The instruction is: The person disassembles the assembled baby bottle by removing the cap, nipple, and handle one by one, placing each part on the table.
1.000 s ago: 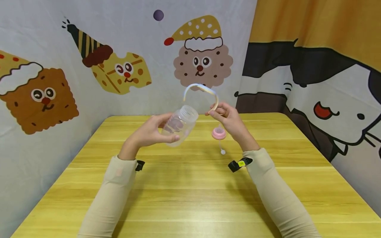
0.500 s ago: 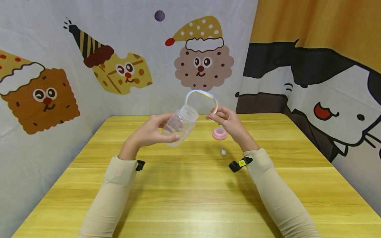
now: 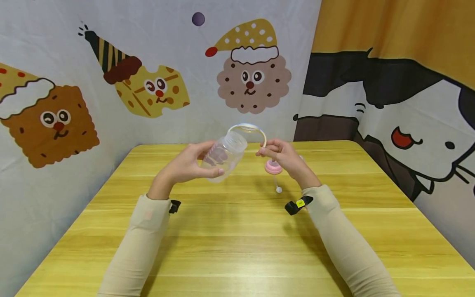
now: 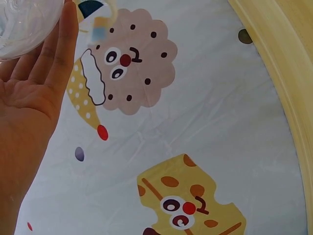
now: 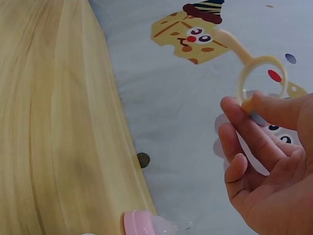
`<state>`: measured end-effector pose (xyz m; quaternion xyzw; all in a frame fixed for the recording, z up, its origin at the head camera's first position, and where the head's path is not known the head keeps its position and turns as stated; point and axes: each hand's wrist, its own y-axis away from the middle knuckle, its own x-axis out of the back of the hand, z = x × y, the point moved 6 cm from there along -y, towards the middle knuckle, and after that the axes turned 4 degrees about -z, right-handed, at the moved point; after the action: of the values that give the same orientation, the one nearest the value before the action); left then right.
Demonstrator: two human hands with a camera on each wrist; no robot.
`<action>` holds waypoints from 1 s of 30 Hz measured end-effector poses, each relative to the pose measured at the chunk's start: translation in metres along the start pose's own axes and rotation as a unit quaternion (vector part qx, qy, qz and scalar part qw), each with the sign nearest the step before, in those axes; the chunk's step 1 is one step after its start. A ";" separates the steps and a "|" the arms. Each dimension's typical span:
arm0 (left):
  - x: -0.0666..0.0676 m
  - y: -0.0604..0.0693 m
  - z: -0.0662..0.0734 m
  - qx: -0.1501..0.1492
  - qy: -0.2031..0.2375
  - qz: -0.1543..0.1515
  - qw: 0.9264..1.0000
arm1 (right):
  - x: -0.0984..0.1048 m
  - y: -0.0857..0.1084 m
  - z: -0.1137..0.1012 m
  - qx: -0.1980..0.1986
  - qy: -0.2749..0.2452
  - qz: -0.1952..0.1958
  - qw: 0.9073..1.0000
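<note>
My left hand (image 3: 182, 165) grips a clear baby bottle (image 3: 233, 153), tilted to the right with its uncapped neck up. In the left wrist view, part of the bottle (image 4: 24, 32) shows at the fingers. My right hand (image 3: 288, 159) pinches one end of a pale cream bottle handle (image 3: 263, 133) between thumb and fingers. The handle arches over toward the bottle's neck; whether it touches cannot be told. Seen from the right wrist, the handle (image 5: 238, 48) has a ring and a straight arm. Beside the right hand, a pink bottle cap (image 3: 273, 167) rests on the table.
From the cap, a thin straw leads to a small white ball (image 3: 279, 189) on the wooden table (image 3: 237, 247). A printed cloth (image 3: 208, 90) hangs behind the table, and an orange curtain (image 3: 400, 29) hangs at the right.
My right hand and the handle have come down and slightly left, closer to the bottle's neck. The left hand and bottle have stayed nearly still.
</note>
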<state>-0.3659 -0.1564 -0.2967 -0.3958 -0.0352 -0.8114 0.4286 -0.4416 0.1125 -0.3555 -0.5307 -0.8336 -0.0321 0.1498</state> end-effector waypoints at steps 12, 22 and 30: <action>0.000 0.000 0.000 -0.003 0.001 -0.007 1.000 | -0.004 -0.005 0.020 -0.039 0.005 -0.022 0.999; -0.002 0.000 0.000 -0.002 0.001 -0.007 1.000 | -0.009 -0.003 0.033 -0.079 0.001 -0.037 0.996; -0.003 -0.001 -0.001 0.000 -0.001 -0.011 1.000 | -0.015 -0.002 0.040 -0.093 0.031 -0.051 0.994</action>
<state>-0.3665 -0.1541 -0.2988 -0.3960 -0.0400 -0.8160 0.4192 -0.4464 0.1070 -0.3973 -0.4983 -0.8477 -0.1336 0.1235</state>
